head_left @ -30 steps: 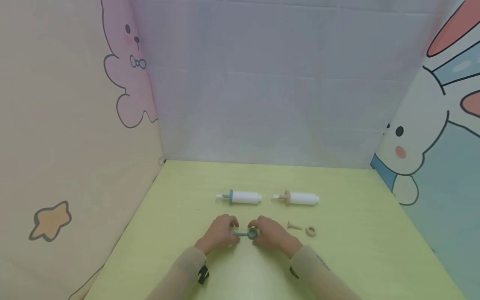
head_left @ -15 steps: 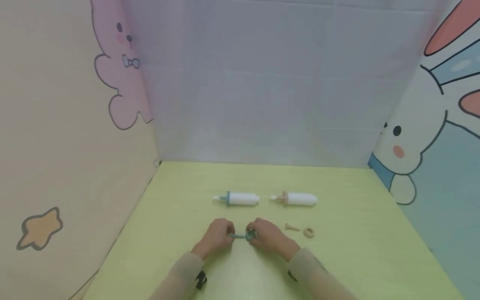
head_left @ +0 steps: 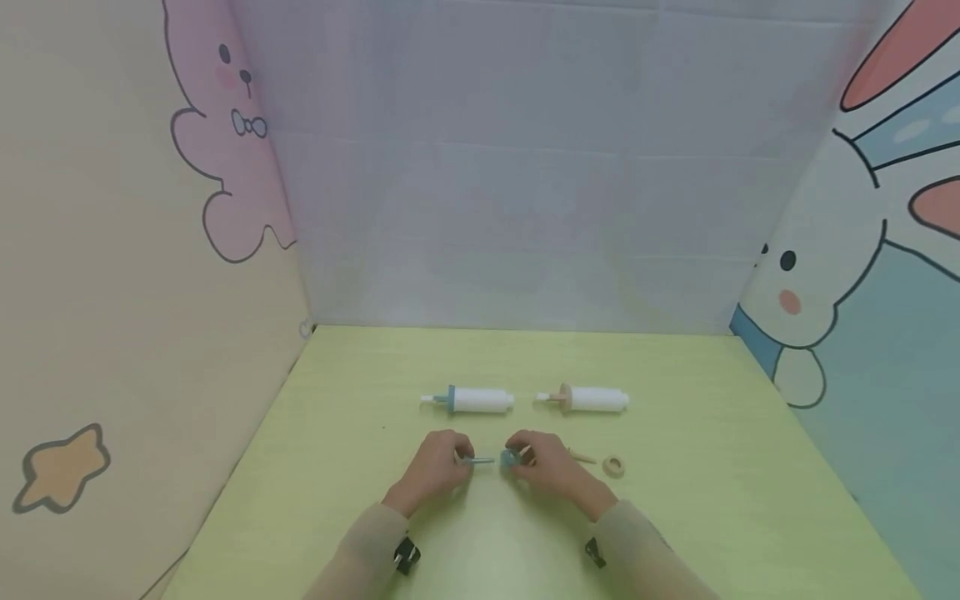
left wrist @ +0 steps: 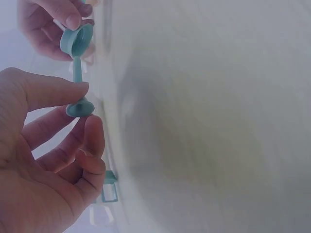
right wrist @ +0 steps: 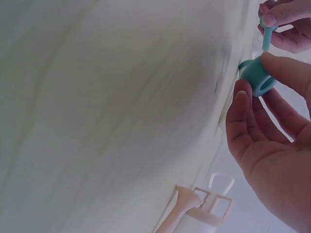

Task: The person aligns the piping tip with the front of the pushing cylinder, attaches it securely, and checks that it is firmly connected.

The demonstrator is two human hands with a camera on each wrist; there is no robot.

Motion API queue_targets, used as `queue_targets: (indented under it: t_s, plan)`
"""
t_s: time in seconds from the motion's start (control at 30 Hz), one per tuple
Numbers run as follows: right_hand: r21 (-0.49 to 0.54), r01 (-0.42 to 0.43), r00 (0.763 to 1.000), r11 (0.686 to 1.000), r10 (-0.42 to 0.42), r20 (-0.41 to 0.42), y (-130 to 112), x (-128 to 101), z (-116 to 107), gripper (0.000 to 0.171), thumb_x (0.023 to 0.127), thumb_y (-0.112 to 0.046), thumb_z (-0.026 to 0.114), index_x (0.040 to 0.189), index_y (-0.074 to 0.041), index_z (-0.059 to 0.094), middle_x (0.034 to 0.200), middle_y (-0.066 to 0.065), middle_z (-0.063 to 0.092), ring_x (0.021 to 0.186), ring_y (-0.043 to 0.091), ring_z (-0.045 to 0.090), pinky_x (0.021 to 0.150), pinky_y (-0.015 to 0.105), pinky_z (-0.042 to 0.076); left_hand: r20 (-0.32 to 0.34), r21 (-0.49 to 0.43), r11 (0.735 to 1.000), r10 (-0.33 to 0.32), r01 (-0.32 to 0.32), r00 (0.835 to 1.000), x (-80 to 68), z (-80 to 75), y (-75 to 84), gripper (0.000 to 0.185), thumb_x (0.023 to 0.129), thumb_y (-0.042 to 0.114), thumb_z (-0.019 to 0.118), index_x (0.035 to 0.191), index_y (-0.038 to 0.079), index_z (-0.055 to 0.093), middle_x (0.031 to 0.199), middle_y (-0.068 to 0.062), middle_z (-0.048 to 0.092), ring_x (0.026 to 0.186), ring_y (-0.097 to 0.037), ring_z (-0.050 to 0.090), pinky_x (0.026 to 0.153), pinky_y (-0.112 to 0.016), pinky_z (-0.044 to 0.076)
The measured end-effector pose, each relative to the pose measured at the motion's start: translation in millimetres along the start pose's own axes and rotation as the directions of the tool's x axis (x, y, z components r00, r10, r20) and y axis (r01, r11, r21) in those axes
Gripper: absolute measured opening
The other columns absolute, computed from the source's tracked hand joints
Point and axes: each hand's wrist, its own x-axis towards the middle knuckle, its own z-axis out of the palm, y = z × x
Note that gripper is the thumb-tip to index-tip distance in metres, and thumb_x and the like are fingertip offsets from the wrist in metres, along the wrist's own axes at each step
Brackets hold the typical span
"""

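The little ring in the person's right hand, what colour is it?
The ring is teal blue-green; the right wrist view shows it best, pinched by the right hand.

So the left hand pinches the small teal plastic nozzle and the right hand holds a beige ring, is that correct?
Not quite: the right hand holds a teal plastic ring, as the right wrist view shows. The left hand does pinch the small teal plastic nozzle.
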Motion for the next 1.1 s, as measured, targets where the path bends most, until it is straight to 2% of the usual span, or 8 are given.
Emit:
queue_targets:
  t_s: [0.17, 0.37, 0.6, 0.8, 1.1]
  plan:
    - [0.141, -0.055, 0.997, 0.988, 0.062, -0.050, -1.1, -5.8, -8.0, 0.027, 0.082, -0.010, 0.070, 0.106, -0.007, 0.060, 0.105, 0.009, 0.065, 0.089, 0.022, 0.066, 0.072, 0.026, 0.053, -0.042, -0.034, 0.998, 0.050, -0.051, 0.998, 3.3, -1.6, 11.7, 0.006, 0.078, 0.012, 0.067, 0.082, 0.012, 0.071, 0.079, 0.005, 0.067, 0.061, -0.005, 0.053, 0.054, -0.021, 0.044]
    - [0.255, -0.066, 0.996, 0.965, 0.080, -0.044, -5.3, -10.3, -12.1, 0.025, 0.083, -0.008, 0.069, 0.105, -0.003, 0.058, 0.108, 0.015, 0.063, 0.093, 0.031, 0.066, 0.070, 0.027, 0.055, -0.067, -0.050, 0.994, 0.094, -0.097, 0.993, 6.7, 0.0, 23.4, 0.005, 0.080, 0.012, 0.068, 0.083, 0.011, 0.071, 0.081, 0.002, 0.069, 0.059, -0.002, 0.054, 0.054, -0.019, 0.045]
    - [0.275, -0.079, 0.996, 0.958, 0.090, -0.028, -5.7, -12.0, -15.5, 0.027, 0.083, -0.006, 0.068, 0.107, -0.002, 0.057, 0.109, 0.015, 0.062, 0.095, 0.031, 0.066, 0.074, 0.029, 0.055, -0.057, -0.064, 0.993, 0.092, -0.096, 0.994, 9.7, 0.0, 30.5, 0.004, 0.079, 0.012, 0.068, 0.082, 0.012, 0.071, 0.080, 0.003, 0.068, 0.060, -0.003, 0.054, 0.054, -0.020, 0.045]
    - [0.245, -0.077, 0.996, 0.967, 0.087, -0.034, -4.0, -12.8, -17.9, 0.026, 0.084, -0.007, 0.068, 0.108, -0.005, 0.058, 0.109, 0.013, 0.063, 0.093, 0.029, 0.066, 0.073, 0.030, 0.054, -0.052, -0.066, 0.993, 0.099, -0.103, 0.994, 11.8, 0.8, 32.3, 0.004, 0.079, 0.012, 0.068, 0.082, 0.012, 0.071, 0.080, 0.003, 0.068, 0.061, -0.003, 0.054, 0.055, -0.020, 0.045]
    - [0.267, -0.065, 0.997, 0.962, 0.075, -0.028, 1.3, -12.4, -17.5, 0.028, 0.085, -0.008, 0.068, 0.111, -0.004, 0.058, 0.112, 0.013, 0.062, 0.094, 0.029, 0.066, 0.075, 0.030, 0.054, -0.054, -0.094, 0.983, 0.152, -0.157, 0.987, 14.3, 6.4, 35.7, 0.006, 0.079, 0.012, 0.069, 0.084, 0.011, 0.071, 0.084, 0.002, 0.069, 0.061, -0.002, 0.057, 0.056, -0.019, 0.047]
